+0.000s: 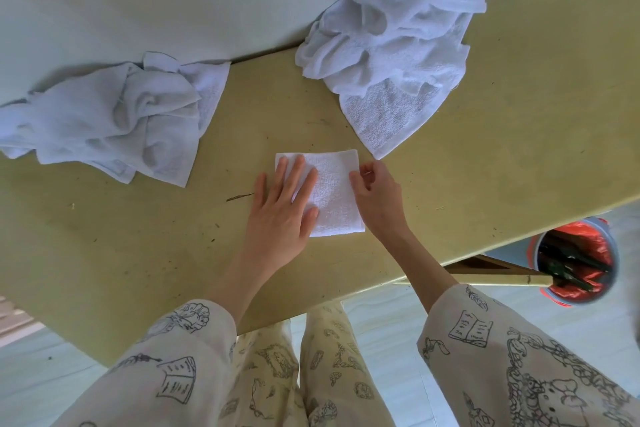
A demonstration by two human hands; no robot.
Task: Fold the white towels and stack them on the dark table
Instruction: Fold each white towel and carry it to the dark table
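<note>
While the left hand [282, 204] lies flat with straight fingers on the folded towel [332, 194] at mid-desk [485, 166], the right hand [375, 196] pinches its right edge. Farther back lie two crumpled towel heaps, the left heap [114, 118] and the right heap [388, 55].

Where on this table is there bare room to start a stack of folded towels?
Bare top lies left of the left hand, between the left crumpled pile and the near table edge. More lies right of the right hand, below the right crumpled pile. It is crowded around the folded towel and along the back.
</note>
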